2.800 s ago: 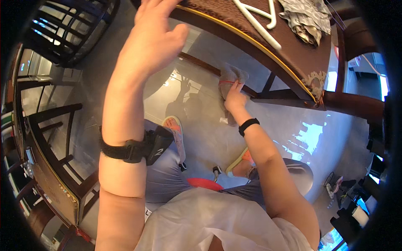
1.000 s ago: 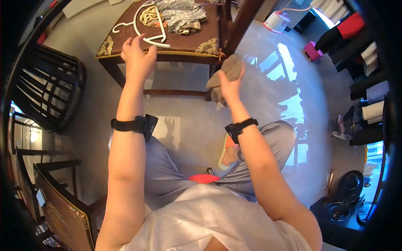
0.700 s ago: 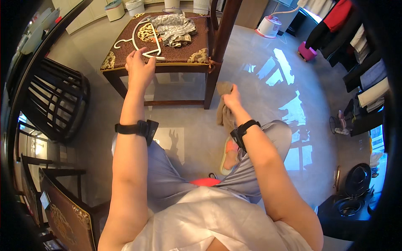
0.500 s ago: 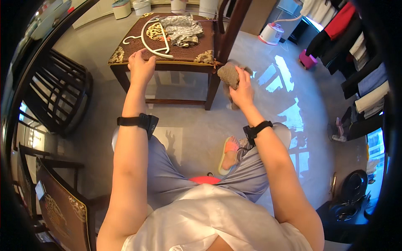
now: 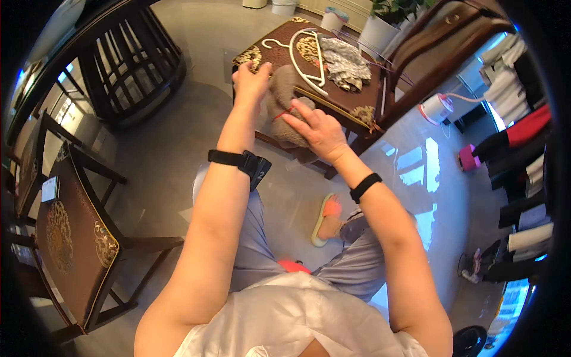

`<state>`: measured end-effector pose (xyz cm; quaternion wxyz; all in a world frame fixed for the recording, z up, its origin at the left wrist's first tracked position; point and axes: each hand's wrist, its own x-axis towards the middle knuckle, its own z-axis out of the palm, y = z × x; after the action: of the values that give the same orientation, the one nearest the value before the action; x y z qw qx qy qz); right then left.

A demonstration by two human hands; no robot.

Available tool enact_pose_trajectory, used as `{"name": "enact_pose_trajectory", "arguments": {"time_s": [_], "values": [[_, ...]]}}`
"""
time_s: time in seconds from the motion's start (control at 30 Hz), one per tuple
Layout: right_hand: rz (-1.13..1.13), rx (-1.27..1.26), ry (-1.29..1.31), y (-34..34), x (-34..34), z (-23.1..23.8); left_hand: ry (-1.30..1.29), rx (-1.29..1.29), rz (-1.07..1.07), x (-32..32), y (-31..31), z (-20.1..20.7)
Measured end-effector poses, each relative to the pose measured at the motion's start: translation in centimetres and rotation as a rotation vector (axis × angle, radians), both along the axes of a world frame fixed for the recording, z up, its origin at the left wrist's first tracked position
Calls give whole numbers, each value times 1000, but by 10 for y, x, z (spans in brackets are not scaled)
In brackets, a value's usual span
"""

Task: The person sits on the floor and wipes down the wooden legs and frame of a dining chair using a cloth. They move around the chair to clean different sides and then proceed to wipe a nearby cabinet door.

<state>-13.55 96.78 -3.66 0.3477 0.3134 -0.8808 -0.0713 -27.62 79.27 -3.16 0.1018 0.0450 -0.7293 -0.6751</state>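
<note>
A fuzzy brown cloth item (image 5: 282, 87) with a thin red strip hangs in front of the chair seat's near edge; its exact kind is unclear. My right hand (image 5: 324, 134) grips it from the right, fingers folded over the cloth. On its left side, my left hand (image 5: 252, 86) is raised with thumb and fingers apart, close beside the cloth and seemingly holding nothing. Behind both hands, a white clothes hanger (image 5: 322, 59) lies on the brown patterned chair seat (image 5: 275, 53). Next to the hanger is a crumpled grey-and-white patterned garment (image 5: 346, 62).
At the left stands another patterned chair (image 5: 77, 238) with a phone (image 5: 50, 189) on it. A dark slatted chair (image 5: 134, 65) is farther back. On the right are a white-and-pink garment steamer (image 5: 437, 109), a pink box (image 5: 469, 158) and hanging clothes (image 5: 523, 131).
My view has turned rightward and the chairs sit differently in it. The brown cloth has come from the chair's right side to between my hands, now hanging longer.
</note>
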Motion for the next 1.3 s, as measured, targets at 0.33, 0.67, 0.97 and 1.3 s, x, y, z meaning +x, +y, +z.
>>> {"name": "enact_pose_trajectory", "arguments": {"time_s": [0.33,0.67,0.97,1.3], "values": [[-53,92,140,-76,-146,-50,-34,630,294,-39,-50,-5],[-163,164,-9,-2,-101,-48,-103,473,136,-84,-31,-44],[-568,136,-101,124,35,-58,-114,386,112,-63,-31,-25],[-1063,-871,-383,236,142,-56,118,-174,45,-32,2,-10]]}}
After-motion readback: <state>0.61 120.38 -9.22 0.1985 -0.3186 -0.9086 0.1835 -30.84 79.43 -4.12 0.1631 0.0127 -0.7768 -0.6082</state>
